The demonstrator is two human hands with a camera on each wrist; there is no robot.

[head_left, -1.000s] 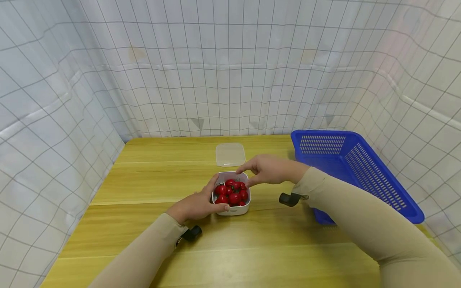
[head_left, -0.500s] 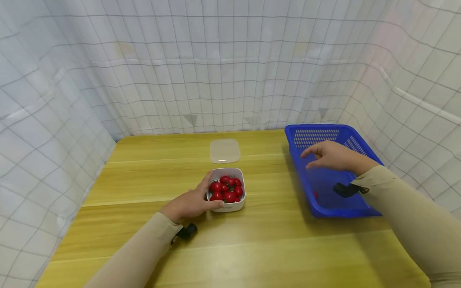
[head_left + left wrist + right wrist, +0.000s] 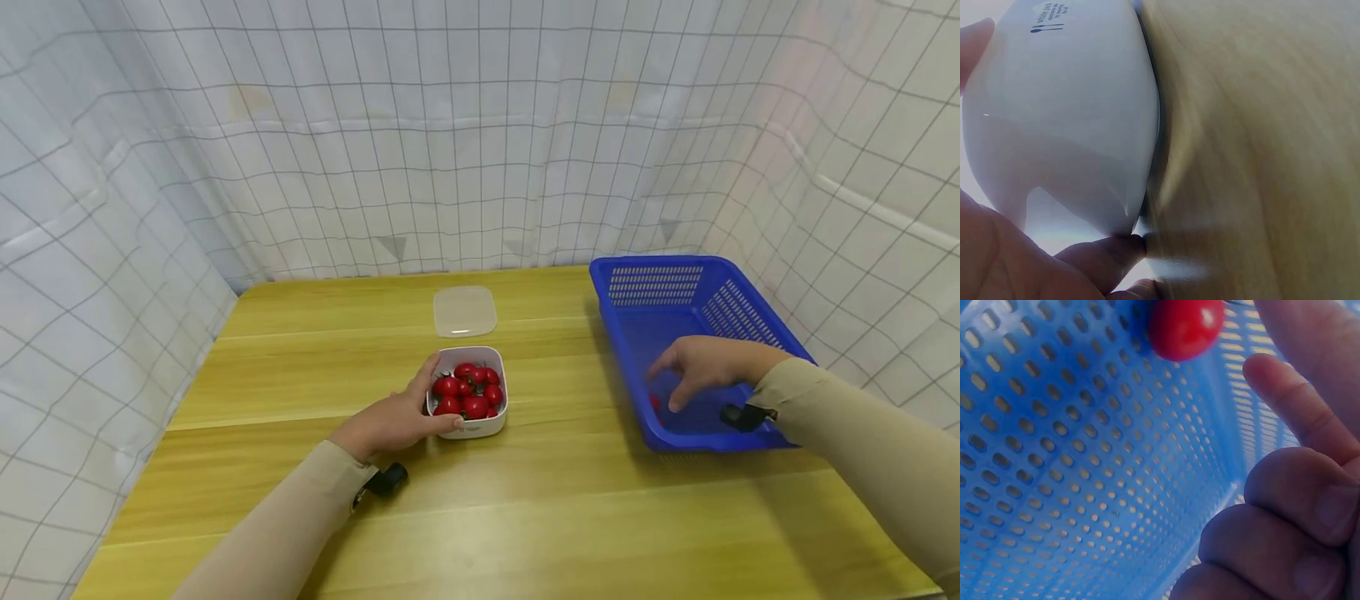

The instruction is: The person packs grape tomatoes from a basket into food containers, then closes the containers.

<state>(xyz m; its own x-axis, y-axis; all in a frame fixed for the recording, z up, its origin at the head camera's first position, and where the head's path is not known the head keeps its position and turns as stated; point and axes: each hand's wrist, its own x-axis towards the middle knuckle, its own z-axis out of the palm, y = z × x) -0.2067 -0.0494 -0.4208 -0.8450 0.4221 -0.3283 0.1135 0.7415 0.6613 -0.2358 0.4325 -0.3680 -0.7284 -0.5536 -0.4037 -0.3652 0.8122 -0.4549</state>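
In the head view, my left hand [image 3: 393, 423] holds the white square container [image 3: 491, 427] at its left side, thumb along the near wall and a finger at the far left corner. Several cherry tomatoes [image 3: 475, 407] fill it. The left wrist view shows the container's wall [image 3: 1072, 106] between thumb and fingers. My right hand [image 3: 705, 364] is inside the blue basket [image 3: 637, 383], above a single cherry tomato [image 3: 655, 403] near the left wall. In the right wrist view that cherry tomato [image 3: 1186, 328] lies apart from the fingertips; index finger and thumb extend while the other fingers bend.
A translucent square lid [image 3: 465, 311] lies on the wooden table [image 3: 315, 358] behind the container. White grid-patterned curtains [image 3: 472, 150] enclose the table at the back and both sides. The basket has raised, perforated walls.
My right hand has gone from above the container to the basket on the right, then lowered toward its near left part. The left hand stays on the container. The view has shifted slightly.
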